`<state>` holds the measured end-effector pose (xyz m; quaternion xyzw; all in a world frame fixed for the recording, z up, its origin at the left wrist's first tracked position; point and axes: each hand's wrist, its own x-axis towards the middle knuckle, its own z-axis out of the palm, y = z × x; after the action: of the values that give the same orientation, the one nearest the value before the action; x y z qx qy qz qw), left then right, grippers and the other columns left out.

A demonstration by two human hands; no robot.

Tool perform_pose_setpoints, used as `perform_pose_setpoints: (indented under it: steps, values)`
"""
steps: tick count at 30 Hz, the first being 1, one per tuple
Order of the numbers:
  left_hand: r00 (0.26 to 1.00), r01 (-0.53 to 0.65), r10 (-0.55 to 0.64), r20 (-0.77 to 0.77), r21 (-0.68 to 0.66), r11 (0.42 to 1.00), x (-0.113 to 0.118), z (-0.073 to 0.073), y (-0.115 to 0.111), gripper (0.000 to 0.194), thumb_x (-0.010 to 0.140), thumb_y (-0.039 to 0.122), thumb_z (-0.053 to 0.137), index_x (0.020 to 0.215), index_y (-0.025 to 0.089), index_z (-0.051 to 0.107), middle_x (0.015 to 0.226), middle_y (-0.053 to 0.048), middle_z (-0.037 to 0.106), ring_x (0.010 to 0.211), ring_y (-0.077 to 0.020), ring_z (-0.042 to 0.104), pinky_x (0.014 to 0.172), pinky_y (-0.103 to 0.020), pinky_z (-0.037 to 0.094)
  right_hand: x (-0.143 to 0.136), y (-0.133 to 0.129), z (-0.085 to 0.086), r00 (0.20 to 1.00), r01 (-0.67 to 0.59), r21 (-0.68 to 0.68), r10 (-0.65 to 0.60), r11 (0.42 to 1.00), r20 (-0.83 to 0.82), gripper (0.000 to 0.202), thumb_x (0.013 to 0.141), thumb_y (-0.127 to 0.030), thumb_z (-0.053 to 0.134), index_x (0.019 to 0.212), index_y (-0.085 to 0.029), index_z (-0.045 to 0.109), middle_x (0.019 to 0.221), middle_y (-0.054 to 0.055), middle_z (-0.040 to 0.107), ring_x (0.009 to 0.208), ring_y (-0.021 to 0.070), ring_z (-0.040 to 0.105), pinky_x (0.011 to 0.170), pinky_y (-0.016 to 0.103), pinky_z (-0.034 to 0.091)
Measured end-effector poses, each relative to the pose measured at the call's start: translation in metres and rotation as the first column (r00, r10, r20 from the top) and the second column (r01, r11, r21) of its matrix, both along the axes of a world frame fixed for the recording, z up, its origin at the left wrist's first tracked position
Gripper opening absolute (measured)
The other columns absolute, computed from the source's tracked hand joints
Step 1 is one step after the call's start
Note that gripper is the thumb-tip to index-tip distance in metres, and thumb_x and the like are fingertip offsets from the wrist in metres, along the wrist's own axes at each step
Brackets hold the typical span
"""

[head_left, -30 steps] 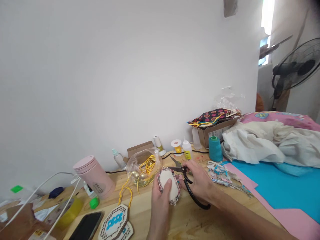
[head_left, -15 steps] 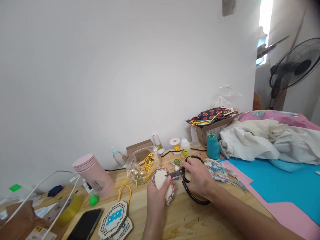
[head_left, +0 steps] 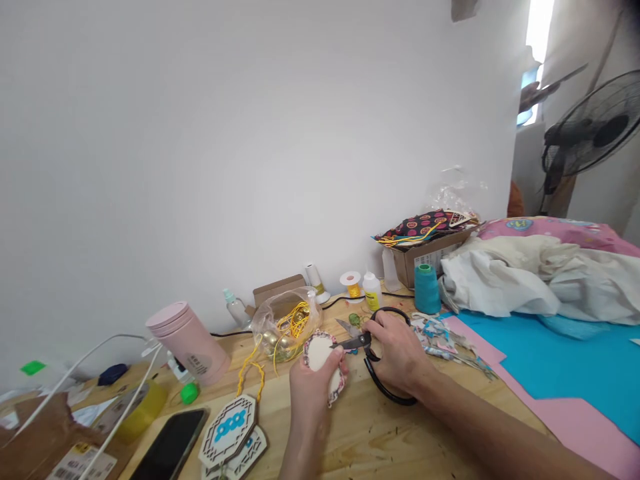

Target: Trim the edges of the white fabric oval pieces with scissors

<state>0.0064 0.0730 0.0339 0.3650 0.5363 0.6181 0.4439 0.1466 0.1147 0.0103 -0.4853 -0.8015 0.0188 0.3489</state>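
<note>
My left hand (head_left: 313, 380) grips a cream oval piece (head_left: 320, 355) with a gathered, patterned fabric rim, its thumb lying across the face. Black-handled scissors (head_left: 391, 390) are in my right hand (head_left: 395, 347), their blades parted and pointing left. One blade reaches the oval's right edge beside my left thumb; whether it touches the fabric I cannot tell. Behind the blades lies a small green item (head_left: 354, 319). Fabric scraps (head_left: 450, 343) are heaped to the right of my right hand.
A pink cup (head_left: 187, 343), a phone (head_left: 170, 443) and octagonal ornaments (head_left: 230, 432) stand or lie left. Behind are a plastic bag with yellow cord (head_left: 285, 330), a glue bottle (head_left: 371, 291) and a teal thread spool (head_left: 427, 289). Blue sheets (head_left: 565, 360) lie right.
The scissor blades have opened, with the upper blade now apart from the lower one. Both hands keep nearly the same place, and the view has shifted slightly.
</note>
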Motion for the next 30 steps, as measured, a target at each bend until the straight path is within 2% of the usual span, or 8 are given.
perform_pose_setpoints:
  steps: [4, 8, 13, 16, 19, 24, 30]
  values:
    - [1.0, -0.013, 0.013, 0.005, -0.028, 1.0, -0.001, 0.001, 0.0, 0.027, 0.049, 0.028, 0.074, 0.063, 0.013, 0.057, 0.043, 0.002, 0.058, 0.035, -0.0077, 0.049, 0.034, -0.017, 0.038, 0.0, -0.001, 0.0, 1.0, 0.015, 0.019, -0.015, 1.0, 0.004, 0.024, 0.061, -0.016, 0.052, 0.084, -0.019, 0.058, 0.079, 0.005, 0.049, 0.069, 0.0179, 0.045, 0.059, 0.027, 0.032]
    - [1.0, -0.014, 0.014, 0.004, -0.032, 0.999, -0.003, 0.002, 0.001, 0.029, 0.05, 0.027, 0.074, 0.069, 0.013, 0.058, 0.045, 0.002, 0.058, 0.036, -0.0079, 0.049, 0.033, -0.018, 0.038, -0.001, -0.002, 0.0, 1.0, 0.019, 0.033, -0.019, 0.999, -0.001, 0.024, 0.061, -0.017, 0.052, 0.084, -0.019, 0.058, 0.078, 0.005, 0.049, 0.069, 0.0179, 0.046, 0.059, 0.027, 0.033]
    - [1.0, 0.004, -0.004, 0.008, -0.026, 1.0, 0.0, 0.001, -0.001, 0.029, 0.052, 0.029, 0.073, 0.069, 0.013, 0.057, 0.047, 0.002, 0.059, 0.036, -0.0078, 0.049, 0.033, -0.017, 0.038, 0.0, 0.001, 0.0, 0.996, 0.044, -0.014, -0.045, 0.999, -0.075, 0.021, 0.064, -0.022, 0.053, 0.084, -0.019, 0.057, 0.077, 0.004, 0.049, 0.07, 0.0182, 0.048, 0.06, 0.027, 0.035]
    - [0.999, 0.022, -0.022, 0.023, -0.012, 1.0, 0.004, 0.0, -0.003, 0.03, 0.055, 0.03, 0.072, 0.075, 0.014, 0.057, 0.052, 0.002, 0.062, 0.041, -0.0083, 0.053, 0.036, -0.017, 0.04, 0.004, 0.003, 0.0, 0.988, 0.074, -0.017, -0.075, 0.997, -0.136, 0.021, 0.065, -0.023, 0.053, 0.085, -0.019, 0.056, 0.076, 0.003, 0.048, 0.072, 0.0186, 0.048, 0.061, 0.027, 0.036]
    - [0.998, 0.037, -0.037, 0.043, -0.003, 0.999, 0.003, -0.001, -0.002, 0.034, 0.056, 0.027, 0.072, 0.083, 0.015, 0.055, 0.061, 0.0, 0.066, 0.047, -0.0083, 0.056, 0.041, -0.017, 0.043, 0.005, 0.002, 0.002, 0.986, 0.051, 0.012, -0.048, 0.999, -0.159, 0.021, 0.064, -0.022, 0.052, 0.085, -0.019, 0.055, 0.077, 0.003, 0.047, 0.073, 0.0187, 0.048, 0.061, 0.027, 0.036]
    - [0.996, 0.078, -0.077, 0.046, -0.017, 0.997, -0.002, -0.001, -0.001, 0.043, 0.053, 0.025, 0.074, 0.088, 0.014, 0.052, 0.059, 0.0, 0.065, 0.044, -0.0081, 0.055, 0.04, -0.017, 0.041, 0.003, -0.006, 0.006, 0.998, -0.021, 0.019, 0.022, 1.0, -0.06, 0.022, 0.062, -0.018, 0.052, 0.083, -0.018, 0.055, 0.078, 0.004, 0.048, 0.072, 0.0182, 0.047, 0.061, 0.027, 0.035]
    - [0.978, 0.207, -0.204, 0.046, -0.056, 0.977, 0.002, -0.003, -0.004, 0.038, 0.052, 0.026, 0.074, 0.082, 0.012, 0.055, 0.051, -0.001, 0.063, 0.041, -0.0095, 0.053, 0.037, -0.019, 0.039, 0.018, -0.018, -0.001, 1.0, 0.013, -0.039, -0.013, 0.999, 0.005, 0.018, 0.061, -0.018, 0.053, 0.079, -0.019, 0.054, 0.078, 0.004, 0.048, 0.072, 0.0179, 0.046, 0.061, 0.026, 0.035]
